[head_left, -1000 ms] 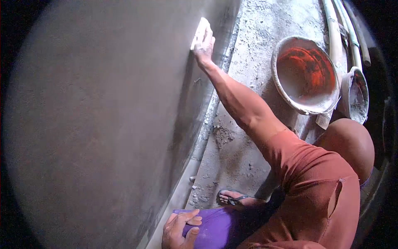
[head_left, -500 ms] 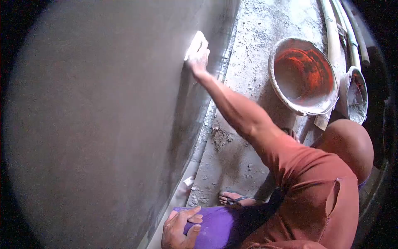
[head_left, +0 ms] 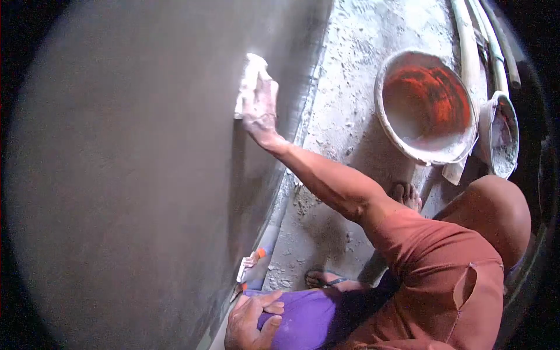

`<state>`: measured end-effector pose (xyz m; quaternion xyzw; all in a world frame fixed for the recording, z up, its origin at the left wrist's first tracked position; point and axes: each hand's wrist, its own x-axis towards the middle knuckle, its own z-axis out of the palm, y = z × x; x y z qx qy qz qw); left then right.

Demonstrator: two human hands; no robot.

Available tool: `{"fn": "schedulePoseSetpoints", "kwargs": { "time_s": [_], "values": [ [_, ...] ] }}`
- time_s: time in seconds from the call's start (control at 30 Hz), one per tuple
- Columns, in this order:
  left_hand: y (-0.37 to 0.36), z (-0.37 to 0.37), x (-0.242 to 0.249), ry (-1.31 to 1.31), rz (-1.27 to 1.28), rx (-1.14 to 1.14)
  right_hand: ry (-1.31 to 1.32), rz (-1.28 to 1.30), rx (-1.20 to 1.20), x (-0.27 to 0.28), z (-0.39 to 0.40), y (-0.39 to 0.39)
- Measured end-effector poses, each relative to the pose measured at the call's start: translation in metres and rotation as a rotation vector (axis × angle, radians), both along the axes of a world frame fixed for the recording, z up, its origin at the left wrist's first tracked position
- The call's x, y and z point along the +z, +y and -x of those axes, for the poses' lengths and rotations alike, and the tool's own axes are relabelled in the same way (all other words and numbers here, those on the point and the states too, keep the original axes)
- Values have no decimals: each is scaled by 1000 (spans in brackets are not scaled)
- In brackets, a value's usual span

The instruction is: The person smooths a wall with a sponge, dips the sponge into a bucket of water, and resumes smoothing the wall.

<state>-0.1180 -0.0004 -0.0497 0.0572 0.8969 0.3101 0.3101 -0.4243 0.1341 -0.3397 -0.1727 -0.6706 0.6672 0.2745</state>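
My right hand (head_left: 262, 116) presses a white sponge-like pad (head_left: 251, 81) against the smooth grey wall (head_left: 134, 175). The pad is washed out by light, so its exact kind does not show. Fingers lie over it, and the arm stretches out from a rust-red sleeve. My left hand (head_left: 254, 324) rests on the purple cloth (head_left: 306, 318) over my knee. Its thumb stands apart from the loosely bent fingers, and it holds nothing.
A mortar-crusted bucket (head_left: 429, 111), orange-red inside, stands on the rough floor (head_left: 350, 64). Beside it are a smaller container (head_left: 503, 137) and long poles (head_left: 466, 46). Near the wall's base, another person's hand (head_left: 252, 259) with an orange cuff holds a pale flat tool (head_left: 242, 270).
My right hand and the pad have slid left and down along the wall. My left hand stays on the knee. The other person's hand has come into view low by the wall.
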Motion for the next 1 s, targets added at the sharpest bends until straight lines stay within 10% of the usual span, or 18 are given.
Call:
{"fn": "schedulePoseSetpoints", "kwargs": {
  "time_s": [0.27, 0.53, 0.67, 1.0],
  "values": [
    [14, 7, 20, -60, -85, 178, -71, -205, -18, -61, 45, 40],
    [11, 9, 22, -87, -68, 99, 191, 122, 52, -15, 34, 21],
    [13, -10, 22, -75, -130, 312, -184, -31, -8, -51, 44, 39],
    [5, -23, 40, -96, -112, 280, -13, -15, -43, -10, 49, 31]
  ]
}}
